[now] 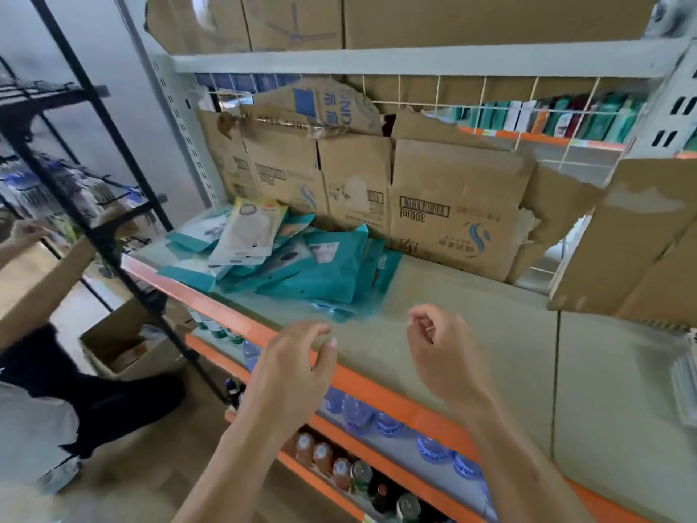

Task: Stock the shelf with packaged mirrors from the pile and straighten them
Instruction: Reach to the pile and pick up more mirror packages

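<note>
1. Shelf [471, 315]: grey-green deck with an orange front lip, metal uprights at both ends; most of its surface on the right is bare.
2. Pile of packaged mirrors [301, 266]: teal packets heaped loosely and askew at the left rear of the shelf, overlapping one another; one pale packet [249, 232] lies on top.
3. Cardboard sheets [433, 205]: torn, flattened cartons stand against the wire grid [490, 96] at the back, just behind the pile.
4. Left hand [294, 368]: above the orange lip, fingers loosely curled, holding nothing, apart from the pile.
5. Right hand [445, 356]: over the bare deck, fingers loosely curled toward the thumb, nothing visible between them.
6. Bottles [358, 409]: blue-capped rows on the tier below; more bottles one tier lower.
7. Upper cartons [490, 17]: cardboard boxes on the tier above.
8. Black rack [113, 235]: wire shelving at left; beside it another person's arm [41, 292] and an open cardboard box [128, 345] on the floor.
</note>
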